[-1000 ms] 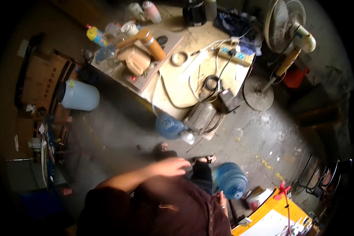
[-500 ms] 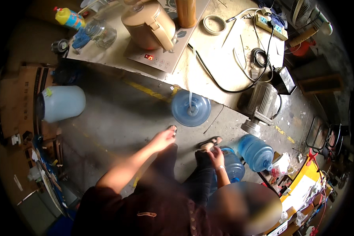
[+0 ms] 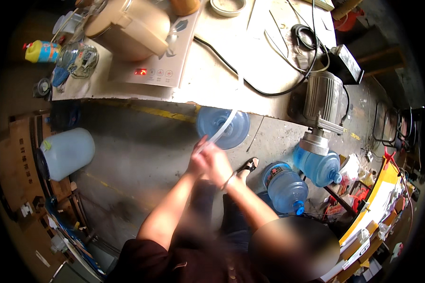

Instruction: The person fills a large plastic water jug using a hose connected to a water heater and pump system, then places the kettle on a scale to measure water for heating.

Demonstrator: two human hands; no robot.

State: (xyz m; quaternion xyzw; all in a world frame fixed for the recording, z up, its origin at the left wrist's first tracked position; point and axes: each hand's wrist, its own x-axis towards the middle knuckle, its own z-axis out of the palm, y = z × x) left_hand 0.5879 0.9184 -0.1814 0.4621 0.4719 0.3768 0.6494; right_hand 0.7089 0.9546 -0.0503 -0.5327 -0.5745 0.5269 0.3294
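A pale flexible tube [image 3: 229,121] hangs down from the table edge and runs into my two hands, its lower end lost among the fingers. My left hand [image 3: 197,162] is closed at the tube, pressed against my right hand [image 3: 216,163], which also closes on it. Motion blurs both hands, so the exact hold of each finger does not show. Just beyond them a clear blue water jug [image 3: 241,132] stands on the floor by the table, with the tube passing in front of it.
On the table [image 3: 222,89] sit a beige kettle [image 3: 137,33] on an induction cooker [image 3: 174,78], a glass jar [image 3: 82,60] and cables. A grey motor [image 3: 323,99] overhangs the right side. Another blue jug [image 3: 288,191] lies right of my legs; a white drum [image 3: 70,153] is left.
My hands have come together from apart and gripped the tube. Its lower end, earlier at the jug's mouth, is now drawn toward me. The view has shifted.
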